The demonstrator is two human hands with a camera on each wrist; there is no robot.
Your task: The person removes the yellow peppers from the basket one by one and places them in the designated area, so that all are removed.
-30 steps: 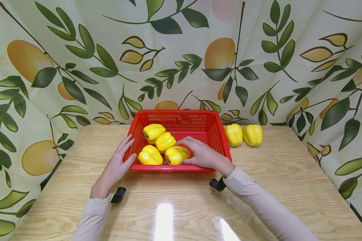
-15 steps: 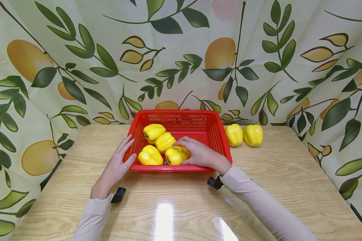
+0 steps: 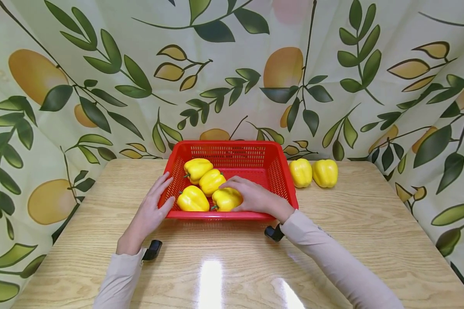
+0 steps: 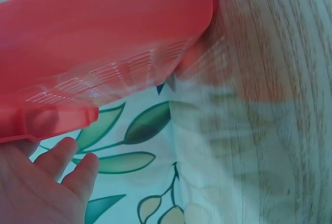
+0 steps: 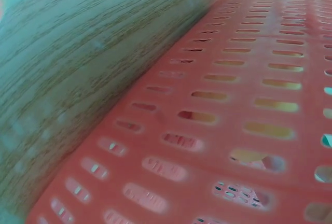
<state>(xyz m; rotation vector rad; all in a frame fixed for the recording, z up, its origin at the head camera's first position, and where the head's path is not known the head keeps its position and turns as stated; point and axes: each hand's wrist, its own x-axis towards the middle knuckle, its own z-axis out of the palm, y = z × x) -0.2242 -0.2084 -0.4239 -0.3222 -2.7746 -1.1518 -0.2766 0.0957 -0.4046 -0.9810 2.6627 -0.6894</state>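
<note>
A: Start at your left. Your left hand (image 3: pixel 150 213) is at the left side of the red basket (image 3: pixel 216 215). Its grip is spread, with nothing pinched in it.

B: Why is it there? Maybe to stop the basket from sliding while you work inside it. We can't tell how hard it presses.

A: Next, look in the basket. You have a front-left pepper (image 3: pixel 193 199), a back pepper (image 3: pixel 198 169) and a middle pepper (image 3: pixel 212 183), all yellow. They sit close together on the left, so there's bare room on the right.

B: Then comes the held pepper (image 3: pixel 225 200), by the front wall. Your right hand (image 3: pixel 260 198) reaches in over the rim, and its grip is pinching that pepper from the right. That side has more space, so it's likely easier to reach.

A: Your right wrist view shows just the basket wall, with yellow in some slots. It doesn't show your hand.

B: Farther right, two loose peppers (image 3: pixel 325 173) stand side by side outside the basket.

A: Everything is on your wooden table (image 3: pixel 201 240). It's smooth, and bright light shines back off it near you.

B: Behind it hangs a pale cloth (image 3: pixel 232 47) with leaves and orange fruit. It goes round both sides too.
</note>
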